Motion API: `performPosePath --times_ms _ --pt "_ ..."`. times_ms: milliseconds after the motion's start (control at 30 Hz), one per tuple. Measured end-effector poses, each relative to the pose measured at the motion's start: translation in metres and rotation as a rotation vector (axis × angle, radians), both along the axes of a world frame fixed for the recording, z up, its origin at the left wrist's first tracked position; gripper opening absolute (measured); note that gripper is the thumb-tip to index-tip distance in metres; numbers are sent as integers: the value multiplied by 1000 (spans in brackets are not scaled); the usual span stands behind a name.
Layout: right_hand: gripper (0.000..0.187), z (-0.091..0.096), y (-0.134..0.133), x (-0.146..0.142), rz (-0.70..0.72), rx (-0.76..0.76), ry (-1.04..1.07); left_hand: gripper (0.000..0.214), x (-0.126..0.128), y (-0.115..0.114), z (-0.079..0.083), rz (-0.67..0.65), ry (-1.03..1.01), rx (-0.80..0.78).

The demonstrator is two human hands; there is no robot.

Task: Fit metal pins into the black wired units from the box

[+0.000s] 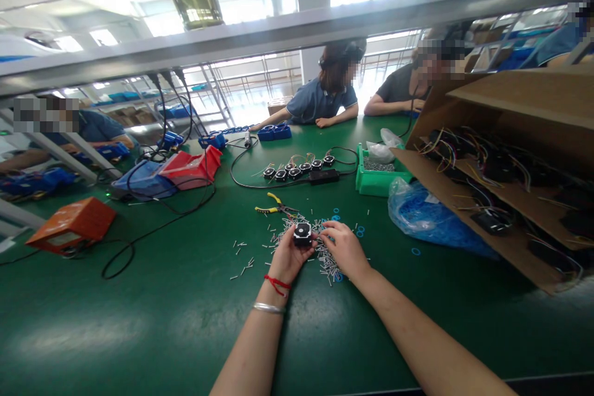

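Note:
My left hand (pixel 286 258) is closed around a small square black motor (pixel 302 232) with silver corners, its flat face turned up. Just to the right, my right hand (pixel 346 249) has thumb and fingers pinched together close to the motor's side. Whatever is in that pinch is too small to make out. Under and around both hands lies a heap of silver screws (pixel 328 267), with blue rings (pixel 361 231) scattered at its right. Yellow-handled pliers (pixel 268 211) rest just beyond the heap. Farther back, several similar motors (pixel 305 166) with thin wires stand grouped together.
At right, a cardboard box (pixel 464 210) of wired motors leans over a blue plastic bag (pixel 431 216). A green bin (pixel 378 182) holds small metal parts. Red (pixel 197 167) and blue bins (pixel 143 179), an orange box (pixel 72 226) and cables lie left. Co-workers (pixel 325 99) sit opposite.

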State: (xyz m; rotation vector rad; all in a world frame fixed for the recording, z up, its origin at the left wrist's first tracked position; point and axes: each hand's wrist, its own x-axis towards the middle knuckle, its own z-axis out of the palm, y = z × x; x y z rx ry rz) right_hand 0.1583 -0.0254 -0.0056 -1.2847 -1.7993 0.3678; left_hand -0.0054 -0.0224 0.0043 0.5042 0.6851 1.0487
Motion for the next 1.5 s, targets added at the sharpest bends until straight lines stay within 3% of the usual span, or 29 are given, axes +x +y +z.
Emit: performPosePath --times_ms 200,333,567,733,900,1067,1233,1400,1500 --pt "18 21 -9 1 35 29 203 30 3 -6 5 -54 -31 -19" --pt "17 26 -12 -2 50 13 263 26 6 -9 9 -86 -40 -24" --pt "10 23 -12 -2 49 44 179 25 6 -9 7 -105 -55 2" --pt "12 26 -12 -1 125 61 159 27 6 -9 6 -108 -64 -8" --pt "19 16 -5 -2 168 1 149 27 5 -6 8 16 -101 2" --pt "20 -5 -3 -5 105 -20 -89 29 -3 -1 8 151 -109 37" --pt "4 -11 -4 -8 52 -12 -232 22 -4 1 5 230 -105 67" --pt "4 3 -5 -7 31 6 -16 20 0 2 0 216 -81 88" --pt "10 10 -6 -6 88 -108 230 20 3 1 -2 216 -32 114"
